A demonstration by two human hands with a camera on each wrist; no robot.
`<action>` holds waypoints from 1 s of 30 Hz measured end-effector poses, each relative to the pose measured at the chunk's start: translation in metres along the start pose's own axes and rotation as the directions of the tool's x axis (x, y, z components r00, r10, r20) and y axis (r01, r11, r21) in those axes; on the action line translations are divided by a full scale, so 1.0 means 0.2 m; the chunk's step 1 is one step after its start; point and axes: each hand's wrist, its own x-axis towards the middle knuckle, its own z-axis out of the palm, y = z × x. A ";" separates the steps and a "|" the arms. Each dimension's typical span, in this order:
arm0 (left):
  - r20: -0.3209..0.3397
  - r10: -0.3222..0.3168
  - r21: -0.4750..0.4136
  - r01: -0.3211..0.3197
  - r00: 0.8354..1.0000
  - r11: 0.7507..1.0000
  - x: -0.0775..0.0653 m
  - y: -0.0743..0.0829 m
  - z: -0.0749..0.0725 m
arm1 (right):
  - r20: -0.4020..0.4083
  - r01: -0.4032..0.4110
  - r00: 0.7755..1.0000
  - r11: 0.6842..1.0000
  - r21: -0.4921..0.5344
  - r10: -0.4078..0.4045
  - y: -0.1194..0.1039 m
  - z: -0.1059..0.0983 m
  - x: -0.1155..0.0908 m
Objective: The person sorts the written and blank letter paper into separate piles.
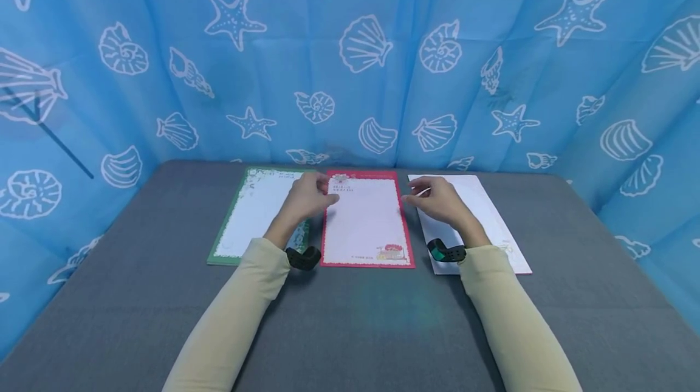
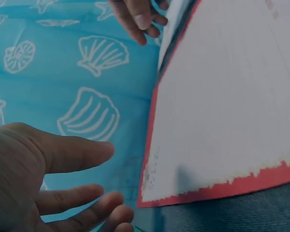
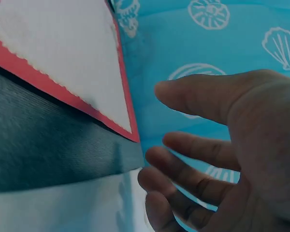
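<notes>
A red-bordered sheet of paper [image 1: 365, 222] lies on the table between the two hands, with small pictures in its corners. My left hand [image 1: 307, 199] hovers by its left edge, over part of a green-bordered sheet [image 1: 257, 216]. Thumb and fingers stand apart in the left wrist view, with nothing held in that hand [image 2: 63, 169]. On the other side, my right hand [image 1: 440, 200] is beside the red sheet's right edge, above a white sheet [image 1: 489, 222]. Its fingers are loosely bent and grip nothing in the right wrist view, near the red-bordered corner [image 3: 128, 130].
All three sheets lie side by side toward the far side of the dark grey table [image 1: 350, 331]. Behind them hangs a blue curtain [image 1: 328, 64] printed with white shells and starfish. A dark band with a camera sits on each wrist.
</notes>
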 end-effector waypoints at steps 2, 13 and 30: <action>0.005 -0.001 0.049 0.000 1.000 0.999 0.00 0.00 0.01 | 0.025 -0.023 0.999 1.000 -0.014 0.024 -0.01 0.01 0.00; -0.018 -0.041 0.219 0.044 0.999 0.975 -0.02 -0.01 0.05 | 0.132 0.005 0.991 0.994 -0.106 0.009 -0.01 0.06 0.03; -0.024 -0.120 0.205 0.123 0.992 0.971 -0.01 -0.02 0.09 | 0.108 0.023 0.994 0.994 -0.111 -0.011 -0.02 0.10 0.02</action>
